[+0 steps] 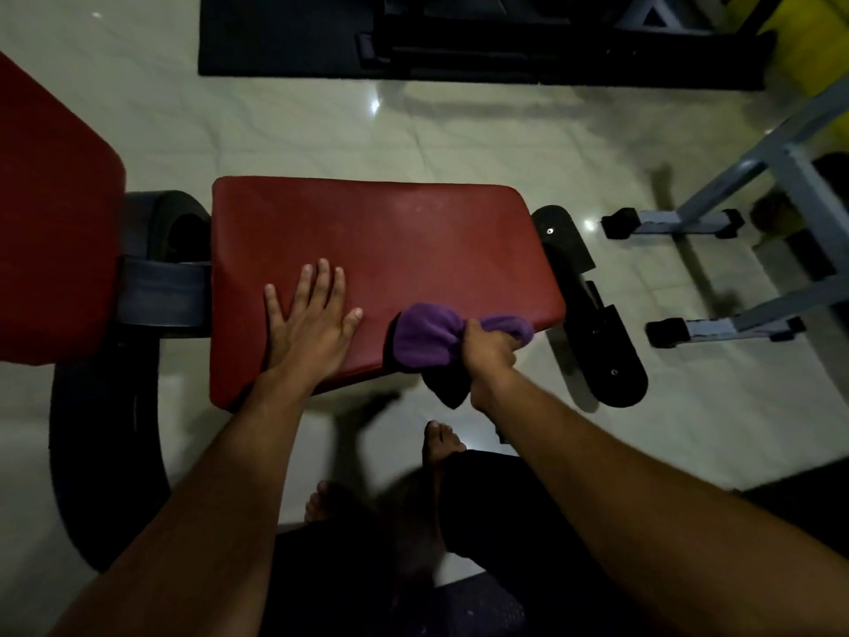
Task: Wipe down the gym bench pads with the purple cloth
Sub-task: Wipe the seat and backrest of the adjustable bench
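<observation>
Keep your flat left hand point(308, 321) steadying the red pad point(367, 250) while your right hand point(489, 349), squeezing the purple cloth point(425, 335), rubs slowly across.

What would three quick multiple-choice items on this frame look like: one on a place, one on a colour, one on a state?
1. Where is the purple cloth?
A. at the near right edge of the seat pad
B. on the floor
C. on the back pad

2. What colour is the seat pad?
A. blue
B. red
C. yellow

3. How is the left hand?
A. curled round the cloth
B. in a fist off the pad
C. flat on the pad, fingers spread

Answers:
1 A: the right hand holds the cloth bunched against that edge of the pad.
2 B: the pad's surface is plainly red.
3 C: palm and straight fingers lie on the pad, left of the cloth.
</observation>
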Demonstrator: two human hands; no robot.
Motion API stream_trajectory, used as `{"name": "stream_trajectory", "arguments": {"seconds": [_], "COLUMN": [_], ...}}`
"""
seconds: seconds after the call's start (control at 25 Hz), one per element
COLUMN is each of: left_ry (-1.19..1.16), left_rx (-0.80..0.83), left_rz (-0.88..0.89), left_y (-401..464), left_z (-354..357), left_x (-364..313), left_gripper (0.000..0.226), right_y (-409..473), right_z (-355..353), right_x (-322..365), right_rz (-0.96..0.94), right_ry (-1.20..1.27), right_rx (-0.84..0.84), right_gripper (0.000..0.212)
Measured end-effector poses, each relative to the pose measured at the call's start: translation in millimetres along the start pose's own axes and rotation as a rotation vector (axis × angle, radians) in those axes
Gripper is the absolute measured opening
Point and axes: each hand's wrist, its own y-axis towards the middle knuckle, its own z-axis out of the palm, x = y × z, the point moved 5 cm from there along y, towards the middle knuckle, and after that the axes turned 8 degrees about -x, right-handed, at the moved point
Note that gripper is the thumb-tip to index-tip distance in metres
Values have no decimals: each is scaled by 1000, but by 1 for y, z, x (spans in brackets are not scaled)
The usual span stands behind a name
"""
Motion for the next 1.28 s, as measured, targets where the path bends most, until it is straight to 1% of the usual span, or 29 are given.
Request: {"name": "stream_trajectory", "arguments": {"seconds": [0.04, 0.08, 0.16, 0.2, 0.24, 0.28, 0.36, 0.44, 0.56, 0.64, 0.72, 0.76, 0.84, 0.92, 1.0, 1.08, 1.12, 1.2, 1.28], "left_ry": [1, 2, -9, -17, -22, -25, -32, -26, 41, 65, 56, 57, 62, 66, 57, 14, -24, -126, -180], "left_rx": [7, 13, 32, 37, 32, 24, 19, 20, 19, 66, 141, 172, 216, 246, 301, 344, 343, 298, 289], "left_rz": [-1, -8, -7, 3, 13, 20, 30, 68, 103, 93, 97, 103, 110, 122, 131, 118, 100, 18, -17], "left_y": [1, 1, 1, 0, -1, 0, 0, 1, -1, 0, 2, 2, 1, -3, -9, -15, -17, -24, -32], "left_z": [1, 0, -2, -2, -4, -5, -7, -8, -9, -12, -15, -17, -22, -26, -29, -35, -37, -42, -41], "left_x": [1, 3, 4, 3, 3, 4, 8, 13, 24, 32, 36, 38, 41, 45, 52, 62, 68, 83, 94], "left_gripper": [69, 69, 70, 70, 71, 71, 71, 73, 75, 76, 78, 78, 79, 78, 78, 77, 75, 73, 72], "right_y": [-4, -10, -15, -15, -7, -1, 21, 35, 37, 30, 11, 4, -9, -16, -19, -25, -24, -18, -5], "right_z": [2, -1, -21, -39, -60, -79, -102, -91, -55, -37, -25, -19, -12, -10, -7, -4, -6, -12, -22], "right_x": [-4, -4, 1, 4, 7, 13, 24, 29, 23, 16, 11, 9, 7, 7, -1, -8, -9, -8, -15], "right_rz": [5, -2, -33, -50, -64, -55, -37, -7, 24, 34, 68, 58, -24, -100, -133, -121, -151, -188, -136], "right_ry": [-10, -13, -35, -61, -53, 9, 146, 197, 143, 106, 105, 67, -54, -162, -312, -385, -403, -412, -343], "right_rx": [88, 169, 322, 344, 304, 238, 106, 86, 58, 58, 101, 159, 270, 301, 340, 391, 387, 379, 296], "right_gripper": [85, 74, 30, 16, 18, 23, 25, 29, 45, 49, 41, 35, 26, 29, 41, 39, 32, 26, 21]}}
